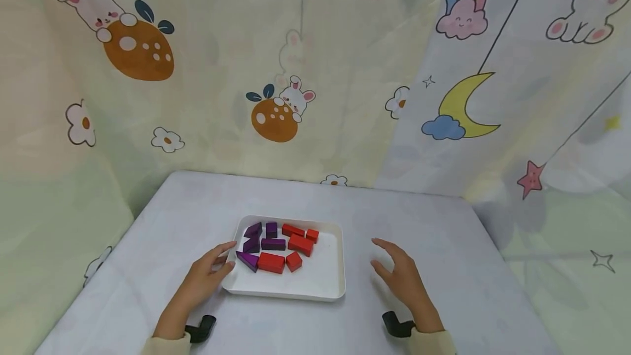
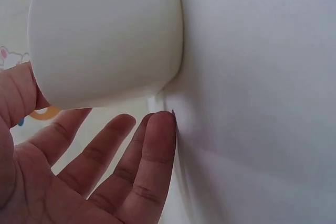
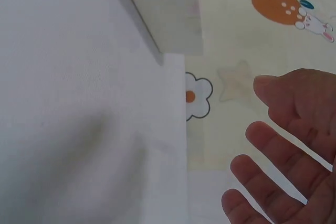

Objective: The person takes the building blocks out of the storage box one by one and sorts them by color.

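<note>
A white tray (image 1: 315, 284) lies on the table and carries several purple blocks (image 1: 273, 244) and several red blocks (image 1: 271, 263) grouped toward its left and back. At its left edge is my left hand (image 1: 204, 275), thumb and index fingertip right at the rim. In the left wrist view, the tray's outer wall (image 2: 110, 40) fills the upper left, and the fingers of that hand spread loosely below it. My right hand (image 1: 400, 275) hovers to the right of the tray, apart from it, fingers spread and nothing in them. The right wrist view shows its fingers (image 3: 268, 182) extended near the tray's side wall (image 3: 170, 14).
White cloth covers the table (image 1: 419, 223), whose far edge meets a hanging curtain (image 1: 217, 97) printed with rabbits, fruit and flowers. Dark straps with small black cameras (image 1: 201, 328) sit on both wrists.
</note>
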Available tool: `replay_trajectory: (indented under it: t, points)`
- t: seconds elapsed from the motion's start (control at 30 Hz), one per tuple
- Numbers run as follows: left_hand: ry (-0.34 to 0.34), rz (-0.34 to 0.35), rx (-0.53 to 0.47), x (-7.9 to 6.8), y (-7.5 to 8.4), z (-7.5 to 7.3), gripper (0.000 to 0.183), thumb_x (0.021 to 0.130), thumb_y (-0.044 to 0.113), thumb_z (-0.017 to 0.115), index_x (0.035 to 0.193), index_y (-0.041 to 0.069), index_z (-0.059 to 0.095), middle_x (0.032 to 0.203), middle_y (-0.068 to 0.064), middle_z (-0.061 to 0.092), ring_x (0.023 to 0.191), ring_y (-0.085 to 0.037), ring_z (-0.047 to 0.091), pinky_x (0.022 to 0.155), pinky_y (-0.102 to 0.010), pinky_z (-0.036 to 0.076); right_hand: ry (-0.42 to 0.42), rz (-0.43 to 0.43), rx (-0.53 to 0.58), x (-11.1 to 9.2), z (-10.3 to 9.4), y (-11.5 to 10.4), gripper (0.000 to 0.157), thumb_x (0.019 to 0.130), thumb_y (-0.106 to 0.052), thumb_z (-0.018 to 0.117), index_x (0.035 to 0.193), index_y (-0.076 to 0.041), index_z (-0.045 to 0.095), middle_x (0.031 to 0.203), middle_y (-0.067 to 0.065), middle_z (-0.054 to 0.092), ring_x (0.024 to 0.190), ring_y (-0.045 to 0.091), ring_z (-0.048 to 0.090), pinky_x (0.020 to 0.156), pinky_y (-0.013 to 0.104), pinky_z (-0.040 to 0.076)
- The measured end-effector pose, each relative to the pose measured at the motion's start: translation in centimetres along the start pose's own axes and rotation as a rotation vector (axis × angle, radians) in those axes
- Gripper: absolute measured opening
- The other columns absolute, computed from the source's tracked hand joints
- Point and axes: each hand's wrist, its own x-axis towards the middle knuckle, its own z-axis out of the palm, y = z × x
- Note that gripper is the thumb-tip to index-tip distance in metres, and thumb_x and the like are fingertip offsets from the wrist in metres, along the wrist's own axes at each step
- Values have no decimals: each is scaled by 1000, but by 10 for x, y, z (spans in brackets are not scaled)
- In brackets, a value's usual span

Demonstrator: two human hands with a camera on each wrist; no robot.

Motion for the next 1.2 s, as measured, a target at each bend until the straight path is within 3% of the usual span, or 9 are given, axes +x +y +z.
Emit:
replay_trajectory:
  t: [0.3,0.57,0.73,1.0,1.2]
  points:
    - [-36,-37,-115,6,-4,-1,49,99,10,60,147,16,50,150,-20,45,130,-42,51,98,-55,48,-69,-10,158,19,17,-24,49,83,0,78,129,-5,64,131,9,64,123,30,58,101,44,47]
    - [-48,15,-239,11,-17,0,50,98,7,60,147,11,49,153,-17,42,132,-43,48,100,-54,47,-176,-9,325,35,35,-45,42,86,1,75,126,-4,65,127,8,66,119,27,62,99,36,50]
    - [-51,16,-287,11,-20,1,50,98,9,61,146,9,49,153,-16,43,134,-43,47,101,-55,46,-272,-14,388,41,49,-57,40,88,-1,74,126,-2,64,123,12,67,114,30,64,98,39,50]
    - [-66,-11,-336,11,-23,1,51,98,15,63,147,11,48,154,-16,41,136,-43,43,103,-58,42,-392,25,380,49,77,-74,35,91,-4,72,125,-3,65,122,12,67,110,29,66,94,38,53]
    - [-71,-21,-352,12,-27,2,52,99,16,63,148,11,48,154,-16,41,137,-42,43,104,-59,41,-430,28,337,51,92,-85,35,90,-5,72,125,-4,67,123,10,67,108,27,66,93,39,54]
